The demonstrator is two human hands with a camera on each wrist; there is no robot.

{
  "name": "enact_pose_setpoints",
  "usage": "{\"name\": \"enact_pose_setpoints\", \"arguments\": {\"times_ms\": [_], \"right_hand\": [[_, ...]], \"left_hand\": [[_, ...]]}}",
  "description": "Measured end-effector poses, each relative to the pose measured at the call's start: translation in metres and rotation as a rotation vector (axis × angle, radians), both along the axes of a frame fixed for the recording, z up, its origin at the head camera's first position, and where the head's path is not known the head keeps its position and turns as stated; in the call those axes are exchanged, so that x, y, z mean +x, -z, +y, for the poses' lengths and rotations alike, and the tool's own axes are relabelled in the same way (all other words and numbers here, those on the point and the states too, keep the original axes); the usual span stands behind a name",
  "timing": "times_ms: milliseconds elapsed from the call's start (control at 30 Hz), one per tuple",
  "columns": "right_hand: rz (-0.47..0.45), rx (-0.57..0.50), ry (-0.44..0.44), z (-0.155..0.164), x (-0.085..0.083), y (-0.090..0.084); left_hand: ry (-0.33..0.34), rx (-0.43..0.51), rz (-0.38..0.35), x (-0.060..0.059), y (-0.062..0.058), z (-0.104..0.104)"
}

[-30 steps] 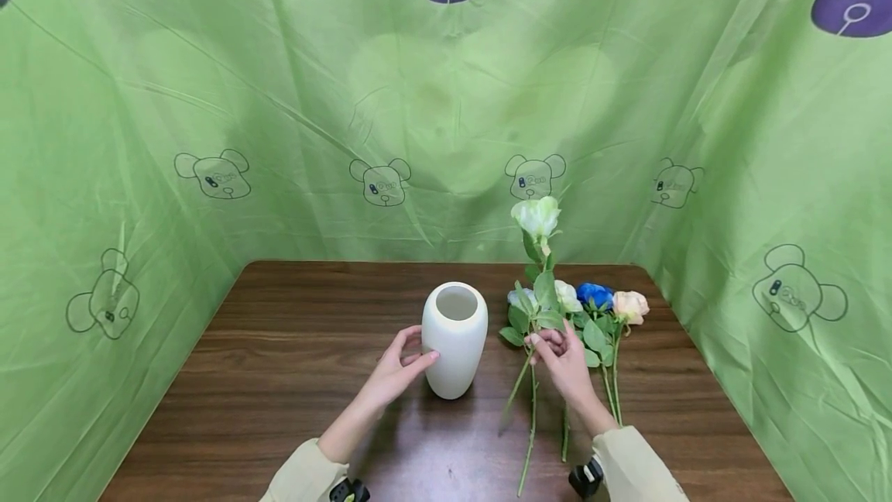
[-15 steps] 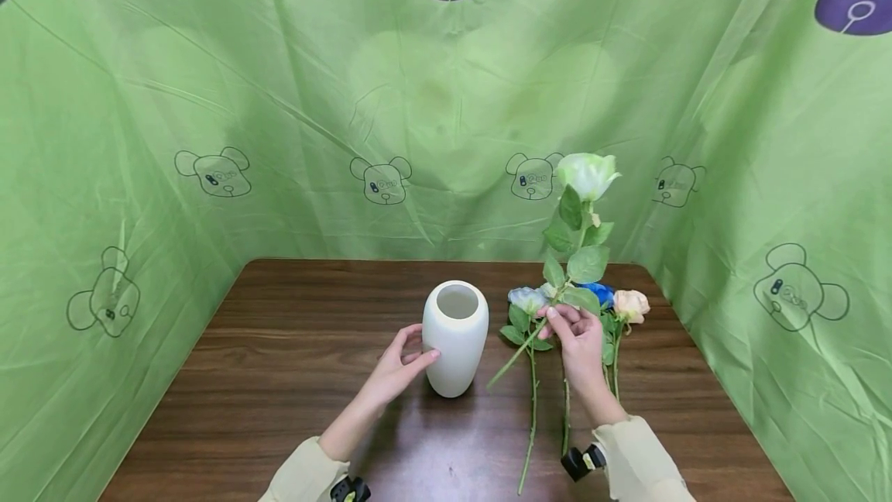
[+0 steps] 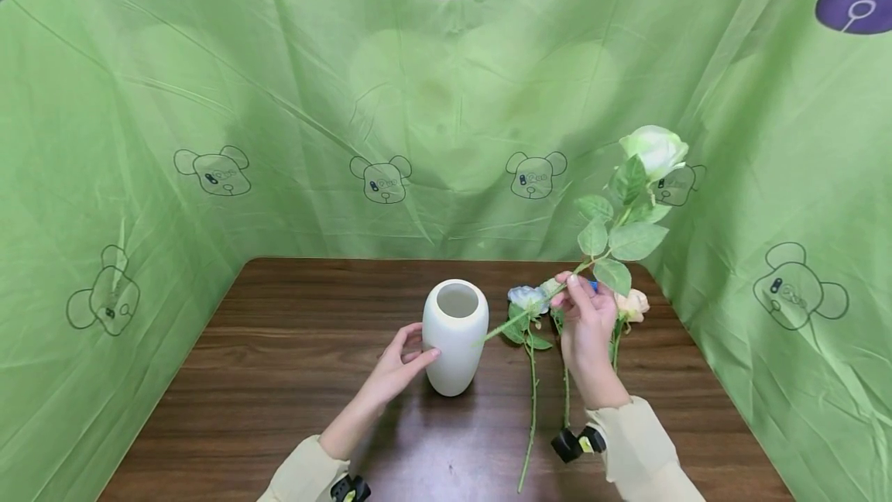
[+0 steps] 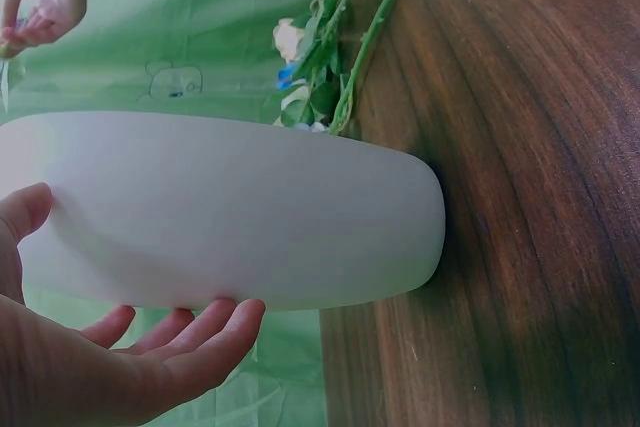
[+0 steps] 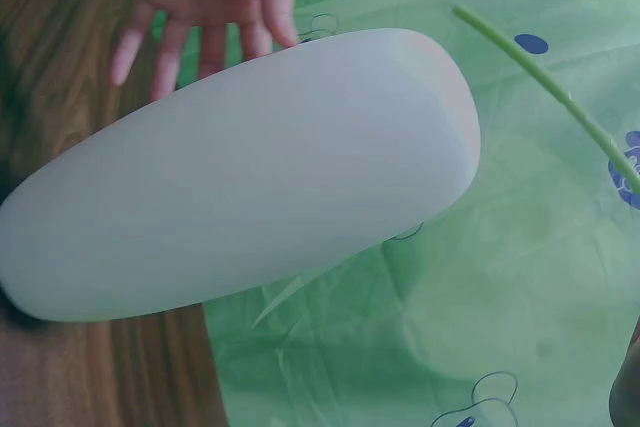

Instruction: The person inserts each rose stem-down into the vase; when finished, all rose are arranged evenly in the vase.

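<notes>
Now lifted higher than a second ago, white rose (image 3: 653, 150) pinched in right hand (image 3: 587, 324), stem end near vase (image 3: 455, 335) mouth; left hand (image 3: 397, 366) spread, steadying vase.

Two bare hands, pale beige long sleeves (image 3: 630, 440), black-and-yellow wrist cameras (image 3: 574, 444)

A dark brown wood-grain table (image 3: 279, 378) stands enclosed on three sides by a wrinkled light green cloth backdrop (image 3: 348, 84) printed with outlined bear heads, purple shapes and white smiley faces
</notes>
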State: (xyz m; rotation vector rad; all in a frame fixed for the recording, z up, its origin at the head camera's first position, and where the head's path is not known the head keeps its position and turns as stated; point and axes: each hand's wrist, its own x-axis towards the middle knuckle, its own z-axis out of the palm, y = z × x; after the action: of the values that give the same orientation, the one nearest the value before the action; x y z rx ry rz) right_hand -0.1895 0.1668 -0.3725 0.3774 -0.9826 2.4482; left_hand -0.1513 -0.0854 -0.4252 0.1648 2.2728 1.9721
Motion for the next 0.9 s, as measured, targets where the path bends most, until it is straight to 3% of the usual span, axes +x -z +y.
{"name": "enact_pose_setpoints", "arguments": {"times_ms": [300,500,600,667,833,900], "right_hand": [[-0.044,0.016,0.121,-0.007,-0.017,-0.012],[-0.054,0.267,0.206,-0.016,-0.024,-0.014],[-0.015,0.393,0.208,-0.021,-0.027,-0.014],[0.015,0.462,0.195,-0.025,-0.027,-0.014],[0.064,0.55,0.108,-0.033,-0.022,-0.014],[0.069,0.603,0.086,-0.037,-0.017,-0.017]], "left_hand": [[0.0,-0.005,-0.002,0.0,0.0,0.0],[-0.004,-0.006,0.001,0.0,-0.002,0.0],[0.001,-0.005,0.006,0.0,0.0,0.0],[0.004,0.004,0.004,-0.004,0.008,-0.001],[0.002,0.015,0.004,-0.013,0.029,-0.002],[0.001,0.014,0.011,-0.013,0.031,-0.002]]}}
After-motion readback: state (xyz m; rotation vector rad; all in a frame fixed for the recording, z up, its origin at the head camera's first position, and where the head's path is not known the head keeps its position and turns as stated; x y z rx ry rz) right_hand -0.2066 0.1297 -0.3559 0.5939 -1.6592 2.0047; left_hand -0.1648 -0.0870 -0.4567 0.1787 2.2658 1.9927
